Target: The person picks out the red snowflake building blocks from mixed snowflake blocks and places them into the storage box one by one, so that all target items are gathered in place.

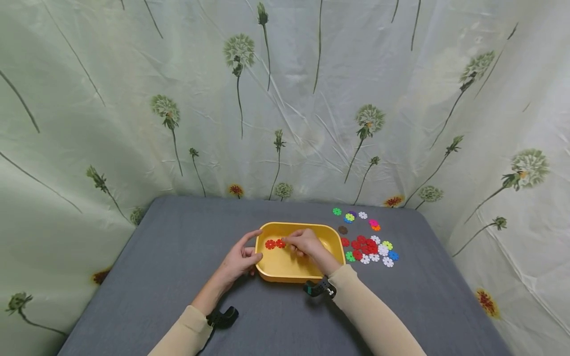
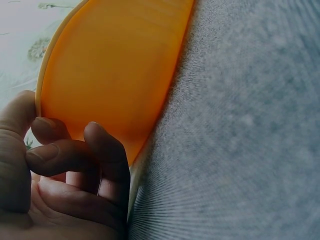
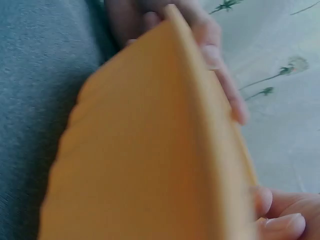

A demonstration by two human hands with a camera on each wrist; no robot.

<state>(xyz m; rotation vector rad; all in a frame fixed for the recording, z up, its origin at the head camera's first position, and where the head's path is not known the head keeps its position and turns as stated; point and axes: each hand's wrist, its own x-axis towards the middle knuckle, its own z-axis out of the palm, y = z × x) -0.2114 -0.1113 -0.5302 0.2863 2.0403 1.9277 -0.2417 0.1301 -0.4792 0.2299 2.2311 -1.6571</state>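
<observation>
- Delicately, a person's right hand is pinching a red disc by its edge, seemingly between thumb and forefinger, inside a yellow tray; the fingers are partly hiding the contact.
- Just beside it, toward the tray's left end, a second red disc is lying flat on the tray's floor; whether the two edges are interlocking is too small to tell.
- Meanwhile, the left hand is grasping the tray's left end, thumb resting at the rim and other fingers curling close to the outer wall.
- Right of the tray, a loose heap of discs, mostly red and white, is spreading across the grey surface, while a brown disc is sitting near the tray's far right corner.
- Judging by their thin, glossy look, the discs are probably behaving as light, stiff plastic, barely giving under a squeeze and sliding easily on the tray's smooth floor.
- For purchase, the notched edges are offering the best hold, with fingertips on opposite sides; the narrow petals are likely calling for straight, gentle pressure rather than twisting.
- The tray itself is looking light and slightly flexible, its rim giving the surest grip.
</observation>
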